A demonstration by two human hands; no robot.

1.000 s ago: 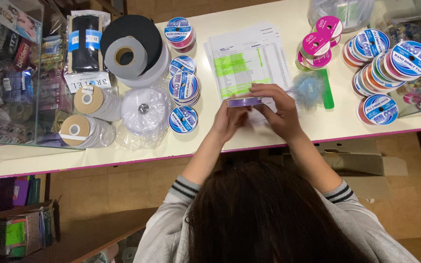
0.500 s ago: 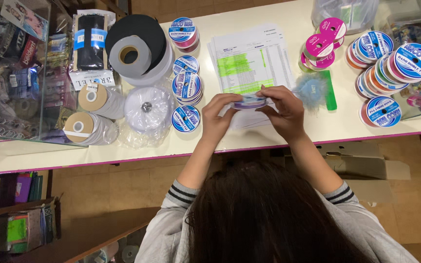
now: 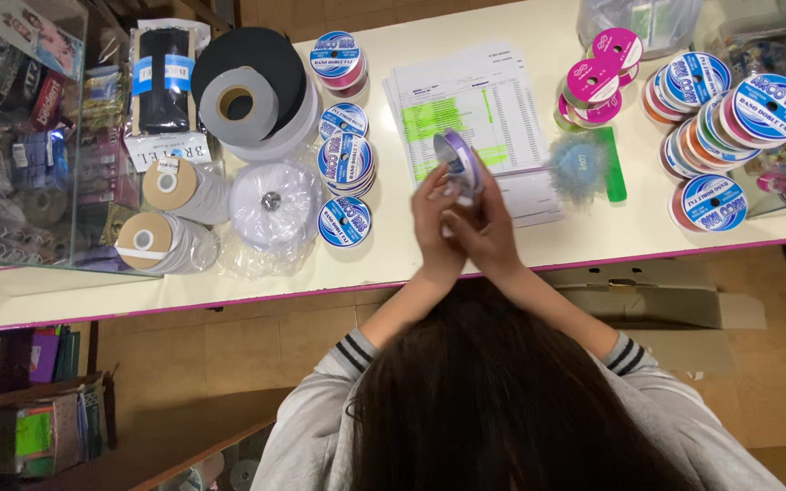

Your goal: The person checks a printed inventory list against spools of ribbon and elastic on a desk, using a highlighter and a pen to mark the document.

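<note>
Head view | both hands (image 3: 461, 227) raised purple ribbon spool (image 3: 459, 161), now tilted on edge

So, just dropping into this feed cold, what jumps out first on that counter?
Both hands, left hand and right hand, meet over the table's near edge, holding a lilac ribbon spool tilted on edge above the printed sheets. Left of them sits a big black and grey tape roll; at the far right, a cluster of blue-labelled ribbon spools.

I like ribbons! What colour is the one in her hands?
Purple, on the ribbon spool; the head view shows it.
</note>
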